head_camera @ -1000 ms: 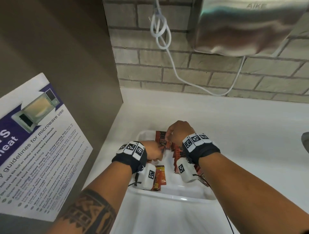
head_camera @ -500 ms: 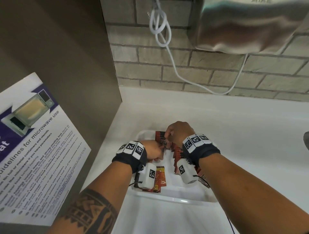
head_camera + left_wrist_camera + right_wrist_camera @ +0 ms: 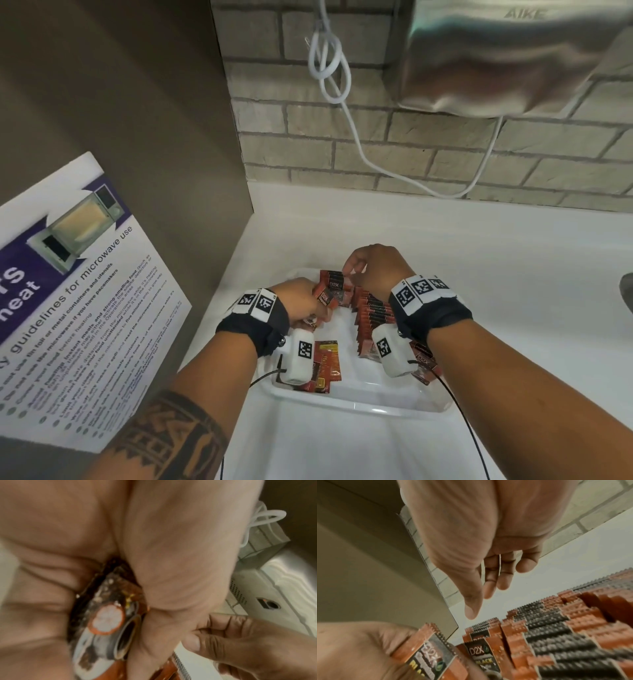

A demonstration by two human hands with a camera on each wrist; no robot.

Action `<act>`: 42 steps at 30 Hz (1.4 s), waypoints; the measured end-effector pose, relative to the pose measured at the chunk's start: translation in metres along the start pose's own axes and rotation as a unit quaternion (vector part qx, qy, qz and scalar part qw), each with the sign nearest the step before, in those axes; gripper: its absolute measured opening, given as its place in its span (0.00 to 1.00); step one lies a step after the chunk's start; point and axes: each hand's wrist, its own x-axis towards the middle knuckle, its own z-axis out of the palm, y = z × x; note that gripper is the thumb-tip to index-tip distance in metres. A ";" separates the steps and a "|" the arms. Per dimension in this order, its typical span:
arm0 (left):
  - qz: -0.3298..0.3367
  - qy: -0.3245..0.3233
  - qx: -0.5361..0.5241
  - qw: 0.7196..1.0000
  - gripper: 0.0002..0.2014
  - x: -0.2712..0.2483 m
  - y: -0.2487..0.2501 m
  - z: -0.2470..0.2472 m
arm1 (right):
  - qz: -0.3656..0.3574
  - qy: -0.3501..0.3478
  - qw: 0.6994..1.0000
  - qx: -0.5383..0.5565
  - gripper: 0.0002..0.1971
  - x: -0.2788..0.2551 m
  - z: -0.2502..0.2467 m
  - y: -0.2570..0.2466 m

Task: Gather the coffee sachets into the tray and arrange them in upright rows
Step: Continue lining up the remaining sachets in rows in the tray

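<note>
left hand [image 3: 301,301] gripping sachets [image 3: 325,297], right hand [image 3: 375,267] seemingly empty above tray [image 3: 359,404]

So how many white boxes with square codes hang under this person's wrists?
2. One white box hangs under the left wrist, over the tray's near-left corner; the other box under the right wrist, beside the upright sachet row. None looks hidden.

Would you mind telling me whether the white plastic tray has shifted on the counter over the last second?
No. The white plastic tray sits in the same spot relative to the counter's back-left corner; only the camera view wobbled slightly.
</note>
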 end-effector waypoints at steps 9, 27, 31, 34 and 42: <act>-0.009 0.003 -0.026 1.000 0.16 0.004 0.002 0.010 | 0.029 -0.030 0.995 -0.094 0.14 0.001 0.006 -0.008; 0.005 0.005 -0.110 0.994 0.15 0.006 -0.004 0.009 | 0.010 0.014 1.000 -0.008 0.09 -0.003 -0.003 -0.009; 0.035 0.006 -0.165 0.986 0.12 0.000 -0.006 0.008 | -0.016 -0.027 0.999 0.032 0.05 -0.016 -0.004 -0.008; 0.061 -0.001 -0.204 0.977 0.12 -0.007 -0.006 0.006 | -0.020 -0.048 0.997 0.048 0.08 -0.021 0.000 -0.006; 0.134 -0.026 -0.238 0.962 0.14 -0.023 -0.007 -0.007 | -0.041 -0.001 0.994 0.097 0.01 -0.023 -0.015 -0.011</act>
